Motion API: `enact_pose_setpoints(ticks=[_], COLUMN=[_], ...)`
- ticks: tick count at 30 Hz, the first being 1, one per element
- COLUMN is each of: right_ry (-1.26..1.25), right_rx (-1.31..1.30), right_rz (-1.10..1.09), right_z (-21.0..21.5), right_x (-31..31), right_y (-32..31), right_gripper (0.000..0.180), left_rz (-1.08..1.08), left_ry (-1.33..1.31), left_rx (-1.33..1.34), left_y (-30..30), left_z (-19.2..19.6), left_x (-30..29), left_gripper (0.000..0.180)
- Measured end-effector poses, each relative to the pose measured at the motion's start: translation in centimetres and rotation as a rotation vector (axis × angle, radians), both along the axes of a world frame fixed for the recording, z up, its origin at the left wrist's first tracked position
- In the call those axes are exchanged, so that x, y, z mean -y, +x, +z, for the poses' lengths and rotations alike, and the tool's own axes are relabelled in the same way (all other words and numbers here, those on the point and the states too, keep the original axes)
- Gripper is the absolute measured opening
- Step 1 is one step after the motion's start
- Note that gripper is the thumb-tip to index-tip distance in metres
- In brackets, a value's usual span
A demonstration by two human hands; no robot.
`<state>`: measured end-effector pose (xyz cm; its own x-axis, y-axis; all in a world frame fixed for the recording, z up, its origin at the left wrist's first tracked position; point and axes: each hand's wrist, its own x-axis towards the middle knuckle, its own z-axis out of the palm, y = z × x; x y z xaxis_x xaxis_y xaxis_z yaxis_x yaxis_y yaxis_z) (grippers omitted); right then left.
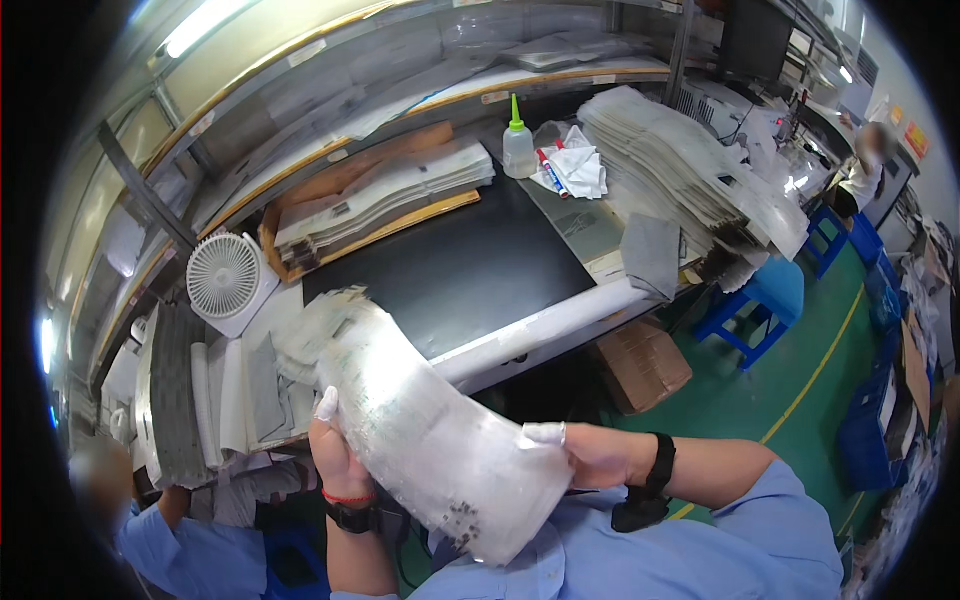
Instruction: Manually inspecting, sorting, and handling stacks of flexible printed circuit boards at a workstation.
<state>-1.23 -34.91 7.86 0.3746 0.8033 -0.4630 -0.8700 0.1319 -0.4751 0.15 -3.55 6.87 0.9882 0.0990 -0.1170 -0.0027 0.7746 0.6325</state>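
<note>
A bundle of shiny, translucent plastic sheets [440, 420] is held up in front of my chest, sagging in a curve, with dark specks near its lower end. My left hand [338, 448] grips its left edge, a white cover on the thumb. At the right edge, my right hand [592, 455] pinches the bundle, its white-covered thumb on top and its fingers hidden underneath. The far end of the bundle reaches over the near left corner of a black mat [460, 270], beside more loose sheets [300, 335].
Sheet stacks lie in a wooden tray [465, 203] and at the right [660, 160]. A squeeze bottle [518, 150], white cloth [578, 165] and markers [551, 172] stand behind the mat. A fan [228, 283] is left. Co-workers [190, 540] sit left and far right; a blue stool [765, 300] stands right.
</note>
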Motion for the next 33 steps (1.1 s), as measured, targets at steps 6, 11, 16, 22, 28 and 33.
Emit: enact_pose_setpoints(ticks=[6, 11, 16, 22, 28, 33], right_ry=[0.049, -0.266, -0.412, -0.730, -0.860, -0.671], right_rx=[0.238, 0.475, 0.710, 0.781, 0.960, 0.588], right_rz=[-0.177, -0.130, 0.058, 0.194, -0.087, -0.339], right_z=[2.1, 5.1, 8.4, 8.7, 8.1, 5.3], right_x=[2.8, 3.8, 4.4, 4.0, 2.7, -1.5], right_y=[6.6, 15.6, 24.7, 30.4, 33.9, 40.8], right_gripper=[0.051, 0.037, 0.034, 0.049, 0.056, 0.073], left_rz=[0.211, 0.216, 0.093, -0.539, -0.150, -0.009], left_ry=[0.113, 0.166, 0.364, 0.543, 0.542, 0.434], left_rx=[0.041, 0.101, 0.011, -0.197, -0.018, -0.045], left_y=[3.9, 5.5, 5.3, 3.2, 7.6, 11.7], left_z=[-2.0, -3.5, -3.3, 2.3, 6.5, 7.0], left_x=[1.3, 3.7, 4.2, -2.2, -10.7, -12.5], left_gripper=[0.038, 0.040, 0.048, 0.048, 0.042, 0.040])
